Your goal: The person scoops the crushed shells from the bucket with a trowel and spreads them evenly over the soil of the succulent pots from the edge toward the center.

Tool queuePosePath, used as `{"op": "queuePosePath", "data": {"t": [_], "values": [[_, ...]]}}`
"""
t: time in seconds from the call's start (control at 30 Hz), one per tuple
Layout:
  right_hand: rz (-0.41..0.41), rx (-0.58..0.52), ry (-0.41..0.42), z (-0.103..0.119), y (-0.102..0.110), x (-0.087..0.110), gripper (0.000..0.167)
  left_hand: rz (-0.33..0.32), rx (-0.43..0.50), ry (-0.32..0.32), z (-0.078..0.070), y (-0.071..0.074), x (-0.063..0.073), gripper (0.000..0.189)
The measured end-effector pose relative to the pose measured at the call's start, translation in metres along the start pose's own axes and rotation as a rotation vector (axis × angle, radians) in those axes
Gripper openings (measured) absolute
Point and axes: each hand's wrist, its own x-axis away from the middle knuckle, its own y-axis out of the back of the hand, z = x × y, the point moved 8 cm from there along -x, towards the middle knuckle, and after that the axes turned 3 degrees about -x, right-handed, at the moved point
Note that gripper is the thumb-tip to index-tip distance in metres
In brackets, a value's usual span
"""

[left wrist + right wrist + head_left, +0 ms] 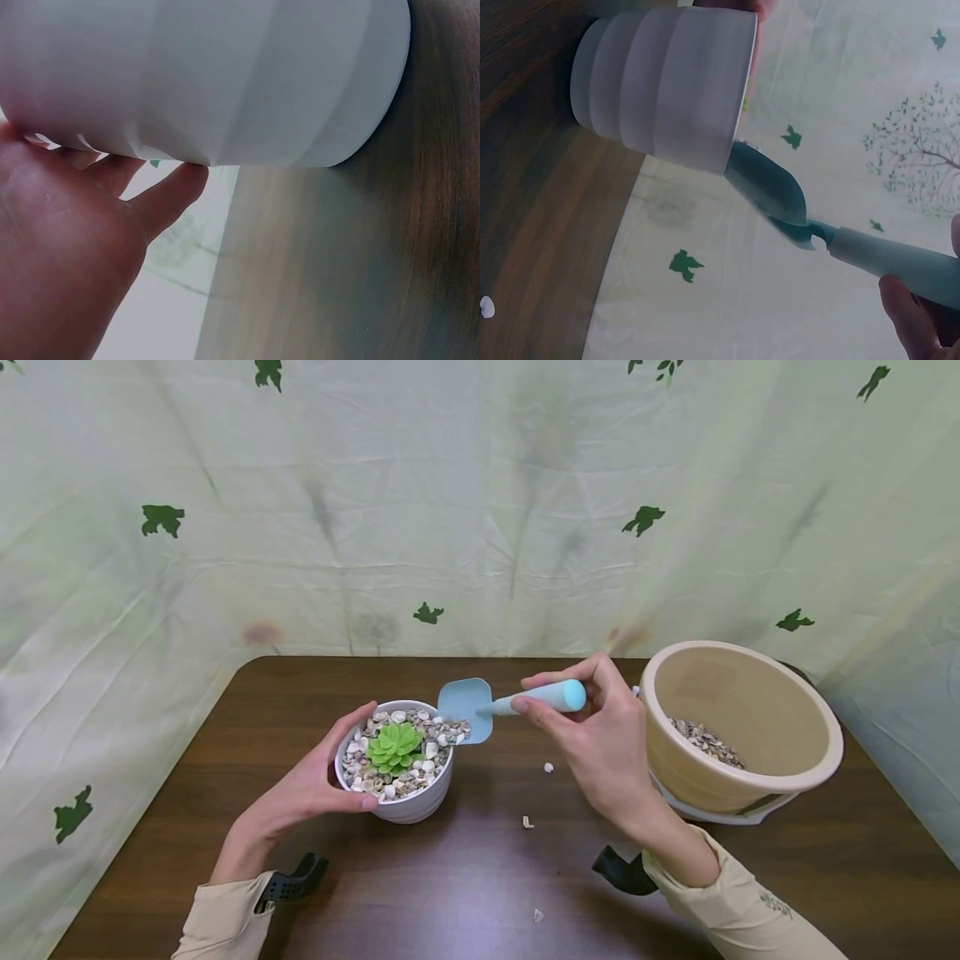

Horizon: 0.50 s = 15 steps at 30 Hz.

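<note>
A white ribbed flower pot [411, 810] stands on the table, filled with small pebbles [431, 766] around a green succulent [393, 747]. My left hand [311, 785] grips its rim from the left, thumb at the front and fingers at the back. In my right hand [603, 739] is the handle of a light blue hand trowel [465, 697], pinched between thumb and fingers. The trowel's blade tilts down at the pot's right rim, with some pebbles at its lip. In the right wrist view the blade [769, 184] meets the rim.
To the right stands a large beige planter [660, 760] with a layer of small stones [708, 743] inside. Several stray bits, among them a white pebble [548, 767], lie on the brown table [450, 893]. A pale curtain [480, 510] hangs behind.
</note>
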Motion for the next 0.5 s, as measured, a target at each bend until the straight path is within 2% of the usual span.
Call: {"op": "queuePosePath", "data": {"t": [0.5], "values": [[-0.008,-0.021,-0.003,-0.0042,-0.0011,0.0016,0.034,0.003,-0.008,0.002,0.0014,0.0000,0.0002,0.104]]}}
